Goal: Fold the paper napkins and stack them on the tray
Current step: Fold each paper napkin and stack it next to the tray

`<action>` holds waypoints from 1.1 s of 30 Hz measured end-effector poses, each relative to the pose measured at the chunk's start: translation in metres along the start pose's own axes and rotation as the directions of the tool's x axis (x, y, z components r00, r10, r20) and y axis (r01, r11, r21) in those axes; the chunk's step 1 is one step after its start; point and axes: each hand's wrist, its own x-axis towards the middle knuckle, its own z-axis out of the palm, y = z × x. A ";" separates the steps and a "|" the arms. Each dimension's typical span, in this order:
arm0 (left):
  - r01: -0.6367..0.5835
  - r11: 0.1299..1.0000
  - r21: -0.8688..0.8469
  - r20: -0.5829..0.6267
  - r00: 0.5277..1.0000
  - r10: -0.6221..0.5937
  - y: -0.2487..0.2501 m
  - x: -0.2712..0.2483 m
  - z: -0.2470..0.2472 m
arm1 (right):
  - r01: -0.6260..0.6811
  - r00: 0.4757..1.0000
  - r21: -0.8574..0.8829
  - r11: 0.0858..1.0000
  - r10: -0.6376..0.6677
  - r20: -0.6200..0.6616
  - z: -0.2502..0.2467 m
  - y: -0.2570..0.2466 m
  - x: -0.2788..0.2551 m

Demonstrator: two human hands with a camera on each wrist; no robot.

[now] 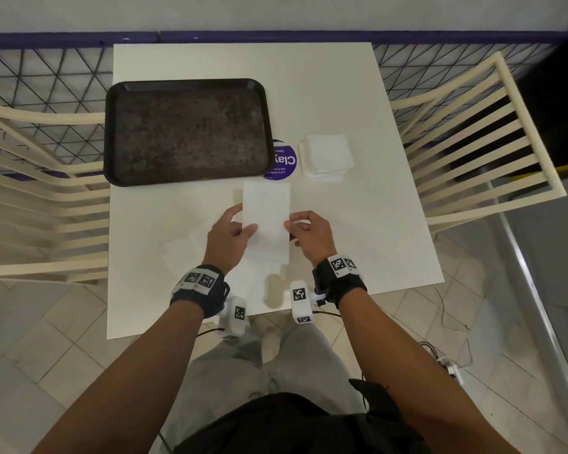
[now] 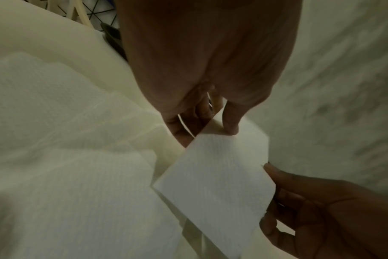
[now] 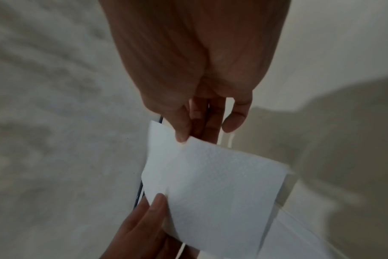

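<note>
Pinching opposite edges, left hand [image 1: 232, 231] and right hand [image 1: 310, 232] grip the napkin [image 1: 267, 221] above the table [image 1: 358, 208].

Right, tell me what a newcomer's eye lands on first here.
First, the white napkin held up over the near middle of the white table, pinched at its edges by the left hand and right hand. Next, the dark tray, bare, at the table's far left, and the pile of napkins to its right.

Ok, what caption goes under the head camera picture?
Both hands hold a folded napkin above the table, near the empty tray.
</note>
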 end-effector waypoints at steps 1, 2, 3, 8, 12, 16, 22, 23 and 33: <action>-0.016 1.000 -0.016 -0.011 1.000 0.016 0.001 0.000 0.001 | 0.006 1.000 0.006 1.000 -0.006 -0.002 -0.001 0.000 0.001; -0.028 0.999 -0.031 -0.025 0.999 0.027 0.001 0.000 0.001 | 0.021 1.000 0.012 1.000 -0.021 0.008 -0.003 -0.001 0.000; -0.039 0.998 -0.045 -0.041 0.998 0.037 0.001 0.000 0.001 | 0.050 0.998 0.019 0.999 -0.051 0.032 -0.003 -0.002 0.000; -0.105 0.993 -0.044 -0.093 0.991 0.101 0.001 0.003 -0.002 | 0.252 0.959 -0.033 0.967 -0.245 0.144 -0.005 -0.010 0.000; -0.134 0.989 -0.070 -0.040 0.991 0.131 0.007 0.005 -0.006 | 0.286 0.955 -0.091 0.954 -0.276 0.112 -0.004 -0.010 0.001; -0.158 0.987 -0.026 -0.059 0.986 0.156 0.006 0.006 -0.010 | 0.284 0.958 -0.122 0.951 -0.276 0.080 -0.005 -0.011 0.004; -0.205 0.970 0.133 -0.094 0.971 0.218 0.009 0.005 -0.015 | 0.357 0.934 -0.198 0.913 -0.347 0.084 -0.002 -0.016 0.004; -0.210 0.968 0.140 -0.098 0.970 0.224 0.009 0.005 -0.016 | 0.369 0.929 -0.216 0.904 -0.359 0.084 -0.001 -0.017 0.004; -0.223 0.964 0.145 -0.049 0.972 0.232 0.014 0.007 -0.021 | 0.408 0.912 -0.408 0.816 -0.385 0.141 0.003 -0.025 0.006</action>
